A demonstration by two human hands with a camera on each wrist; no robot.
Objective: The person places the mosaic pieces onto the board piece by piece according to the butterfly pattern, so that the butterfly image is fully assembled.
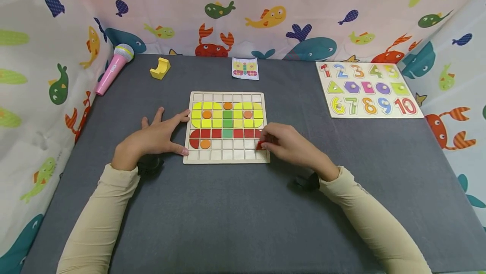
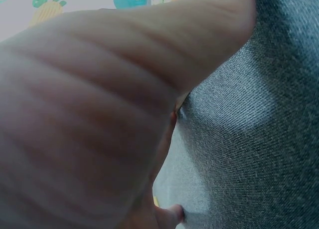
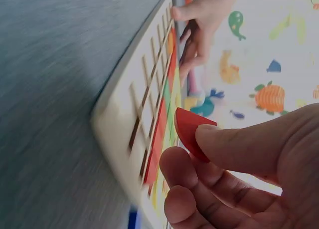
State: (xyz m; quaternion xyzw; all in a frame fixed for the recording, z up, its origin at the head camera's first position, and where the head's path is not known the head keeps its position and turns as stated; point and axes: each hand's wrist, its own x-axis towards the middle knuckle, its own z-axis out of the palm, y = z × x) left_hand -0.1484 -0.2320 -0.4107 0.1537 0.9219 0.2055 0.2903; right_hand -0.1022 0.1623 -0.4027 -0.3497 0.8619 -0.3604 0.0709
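Observation:
A wooden grid board lies on the grey table, with yellow, green, red and orange tiles set in its upper rows. My right hand is over the board's right edge and pinches a red quarter-round tile between thumb and fingers. In the right wrist view the tile is held up above the grid. My left hand rests at the board's left edge, fingers spread, its thumb and a finger touching the rim. The left wrist view shows mostly the palm and wrist.
A pink toy microphone and a yellow curved block sit at the back left. A small pattern card lies behind the board. To the right is a number-and-shape puzzle board. A printed curtain borders the table.

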